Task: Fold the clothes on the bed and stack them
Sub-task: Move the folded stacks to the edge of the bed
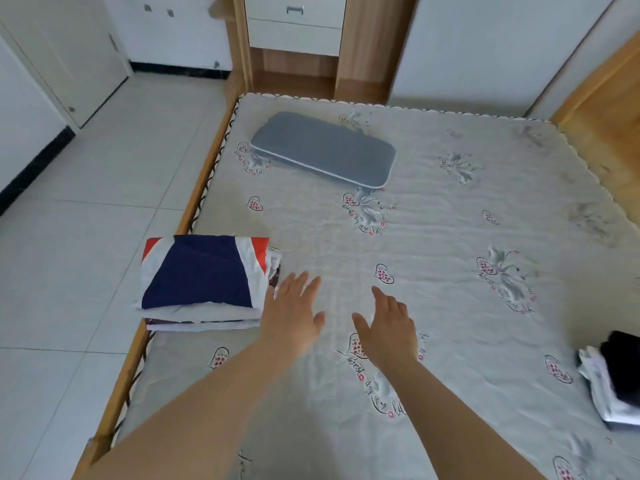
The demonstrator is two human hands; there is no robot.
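Grey quilted bedding printed with small hearts covers the bed (pixel 433 237), which fills most of the view, with pale floor tiles (pixel 86 202) along its left edge. Both of the person's bare arms reach out over the middle of the sheet. The left hand (pixel 294 313) has its fingers straight and spread, holding nothing, its fingertips just beside the right edge of the stack of folded clothes (pixel 204 282). The right hand (pixel 388 327) is likewise loose and empty — fingers extended, thumb pointing toward the other hand, the two palms near each other but apart.

That stack sits at the left edge of the bed, partly overhanging the wooden frame; its top piece is navy, white and red, with lighter folded layers showing beneath. At the far right edge of the view lies a second pile of clothes (pixel 613 375) — dark fabric on top of white — cut off by the frame. Farther up the bed, well apart from both hands, rests a flat grey cushion (pixel 325 148). Beyond the mattress stands a wooden unit with white drawers (pixel 296 24), both closed, so their contents cannot be seen.
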